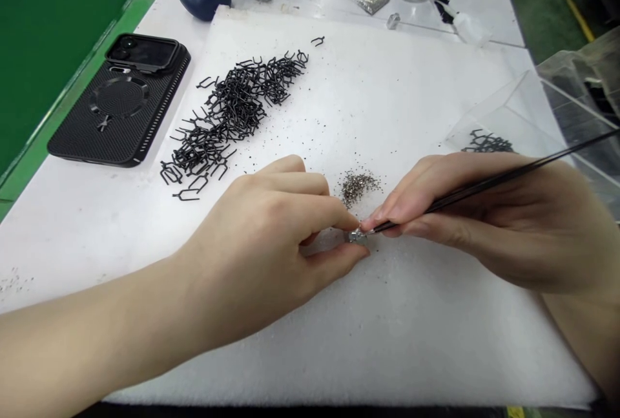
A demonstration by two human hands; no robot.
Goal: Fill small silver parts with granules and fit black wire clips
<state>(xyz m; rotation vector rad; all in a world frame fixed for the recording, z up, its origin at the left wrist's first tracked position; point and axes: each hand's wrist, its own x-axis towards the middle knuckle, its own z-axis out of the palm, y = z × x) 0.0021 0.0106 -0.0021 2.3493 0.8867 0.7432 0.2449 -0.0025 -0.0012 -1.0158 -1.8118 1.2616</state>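
Small glittering metal piece (357,235) pinched between fingers of left hand (256,243); black fine-tipped tweezers (504,179) gripped by right hand (484,224), tips at piece.

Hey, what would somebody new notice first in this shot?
The eye goes first to the middle foreground, where the left hand pinches a small sparkling piece and the right hand brings fine black tweezers to it. Above them, a heap of bent black wire pieces lies on a white foam sheet. Farther left sits a black textured phone case.
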